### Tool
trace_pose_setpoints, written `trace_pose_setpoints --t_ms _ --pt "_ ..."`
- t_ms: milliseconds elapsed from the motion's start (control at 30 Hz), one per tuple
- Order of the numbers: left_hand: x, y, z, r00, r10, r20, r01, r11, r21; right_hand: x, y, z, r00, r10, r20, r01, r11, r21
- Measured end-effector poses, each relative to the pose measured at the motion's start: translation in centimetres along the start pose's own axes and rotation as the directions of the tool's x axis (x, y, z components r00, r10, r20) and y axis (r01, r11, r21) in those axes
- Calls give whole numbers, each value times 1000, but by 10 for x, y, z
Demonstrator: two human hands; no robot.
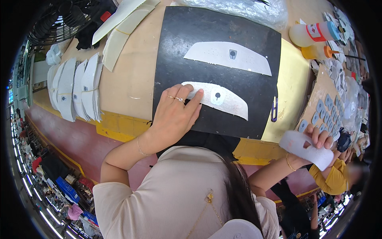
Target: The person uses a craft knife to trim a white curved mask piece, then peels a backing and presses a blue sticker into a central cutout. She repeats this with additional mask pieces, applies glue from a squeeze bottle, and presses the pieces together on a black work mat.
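Observation:
A white curved panel [232,102] lies on the black mat [171,51], bearing a small grey patch with a dark keyhole-like mark. My left hand [175,113] has its fingers curled over the left end of this panel, holding it against the mat. Off to the right, my right hand [318,137] is closed on a whitish curved template [292,144] with a small cut-out in it. Farther up the mat rests a second white panel [211,51], with a similar grey patch and rows of tiny dots. Part of the near panel is hidden under my left fingers.
Stacks of white panels [65,89] stand at the left, below long cream strips [119,36]. A purple-handled tool [274,109] lies by the mat's right edge. Bottles [314,34] and a board of grey patches [324,105] are at right. A fan [59,20] stands far left.

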State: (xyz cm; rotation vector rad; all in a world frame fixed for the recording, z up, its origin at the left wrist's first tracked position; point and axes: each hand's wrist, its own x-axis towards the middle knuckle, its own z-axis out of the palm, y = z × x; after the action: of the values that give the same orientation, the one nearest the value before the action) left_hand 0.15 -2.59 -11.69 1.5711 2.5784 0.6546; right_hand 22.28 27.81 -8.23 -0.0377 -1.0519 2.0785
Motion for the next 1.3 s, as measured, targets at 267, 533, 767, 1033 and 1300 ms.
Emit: trace_pose_setpoints --t_ms 267,533,767,1033,1300 --pt "-3 3 -5 1000 27 2 -27 995 -97 2 33 44 738 631 237 -231 567 -791" --pt "-22 -1 -2 989 33 147 -35 999 9 -11 77 78 631 765 131 -208 330 -921" --pt "-26 -6 -4 1000 15 5 -15 993 -113 -13 86 92 622 767 160 -142 311 -940" --pt "-26 -6 1 992 31 119 -24 998 -56 -19 92 91 636 759 141 -102 264 -959" --pt "-25 7 -26 997 -5 72 38 883 -469 -21 94 101 643 742 189 -147 362 -920"
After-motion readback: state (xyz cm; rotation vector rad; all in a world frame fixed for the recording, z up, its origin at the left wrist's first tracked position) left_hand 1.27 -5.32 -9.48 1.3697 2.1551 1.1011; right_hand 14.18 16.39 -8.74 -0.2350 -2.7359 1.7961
